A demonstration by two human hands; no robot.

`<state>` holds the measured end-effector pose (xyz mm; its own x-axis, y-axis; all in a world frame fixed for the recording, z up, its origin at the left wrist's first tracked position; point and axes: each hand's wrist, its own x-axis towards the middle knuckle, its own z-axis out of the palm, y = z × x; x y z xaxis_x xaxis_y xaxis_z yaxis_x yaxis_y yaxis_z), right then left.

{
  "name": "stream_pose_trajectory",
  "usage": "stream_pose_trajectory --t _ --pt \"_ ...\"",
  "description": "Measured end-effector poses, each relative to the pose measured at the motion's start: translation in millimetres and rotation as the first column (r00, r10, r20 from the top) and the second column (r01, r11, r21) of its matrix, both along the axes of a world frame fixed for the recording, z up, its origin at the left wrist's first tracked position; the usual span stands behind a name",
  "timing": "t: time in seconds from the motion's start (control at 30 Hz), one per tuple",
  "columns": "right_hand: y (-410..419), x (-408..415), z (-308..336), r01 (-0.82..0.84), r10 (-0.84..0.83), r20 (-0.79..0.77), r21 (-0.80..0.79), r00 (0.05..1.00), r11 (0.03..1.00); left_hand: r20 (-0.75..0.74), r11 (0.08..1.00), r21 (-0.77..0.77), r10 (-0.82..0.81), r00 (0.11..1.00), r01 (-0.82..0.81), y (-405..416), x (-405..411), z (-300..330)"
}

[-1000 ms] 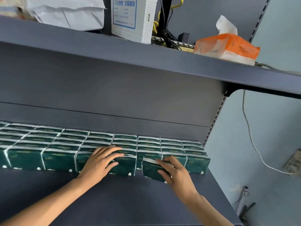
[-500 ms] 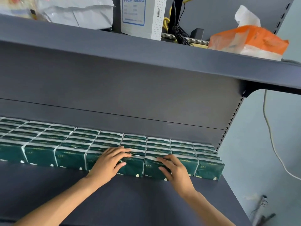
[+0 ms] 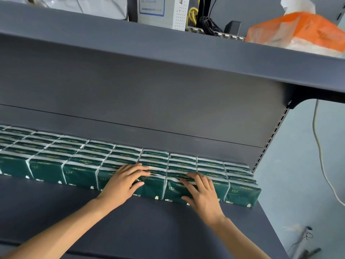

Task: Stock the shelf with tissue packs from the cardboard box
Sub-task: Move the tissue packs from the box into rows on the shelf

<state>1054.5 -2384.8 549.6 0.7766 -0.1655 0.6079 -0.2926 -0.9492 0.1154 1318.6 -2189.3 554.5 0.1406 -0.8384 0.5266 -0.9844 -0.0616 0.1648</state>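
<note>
Rows of dark green plastic-wrapped tissue packs (image 3: 78,161) fill the back of the grey metal shelf (image 3: 149,225), leftmost cut off. Left hand (image 3: 123,182) and right hand (image 3: 203,193) press flat, fingers straight, on adjacent front packs. Blurred orange tissue pack (image 3: 298,30) above.

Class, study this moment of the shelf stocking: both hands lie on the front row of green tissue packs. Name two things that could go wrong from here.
1. The right hand presses a soft green pack; too hard a push might crush it or skew the row.
2. The end pack sits at the shelf's open right edge; a sideways nudge could tip it off.
</note>
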Motion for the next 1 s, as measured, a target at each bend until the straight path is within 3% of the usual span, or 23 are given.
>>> stream_pose_trajectory --t 0.17,0.33,0.5,0.8,1.0 --pt "-5 3 2 -0.037 0.036 -0.021 -0.027 0.999 0.999 0.024 0.999 0.026 0.04 0.999 -0.04 -1 -3 1" --pt "-8 3 8 -0.081 0.087 -0.031 0.157 0.996 0.984 0.049 0.997 0.053 0.056 0.997 -0.059 0 -6 6" --pt "-11 -10 10 -0.156 0.138 0.077 0.32 0.987 0.935 0.008 0.99 0.108 0.085 0.996 -0.085 4 -14 14" --pt "4 -2 27 -0.212 0.177 0.131 0.341 0.975 0.916 0.01 0.994 0.034 0.099 0.995 -0.099 33 -22 29" --pt "39 42 54 -0.304 0.289 0.095 0.358 0.953 0.883 -0.012 0.99 0.026 0.14 0.99 -0.14 80 -9 49"
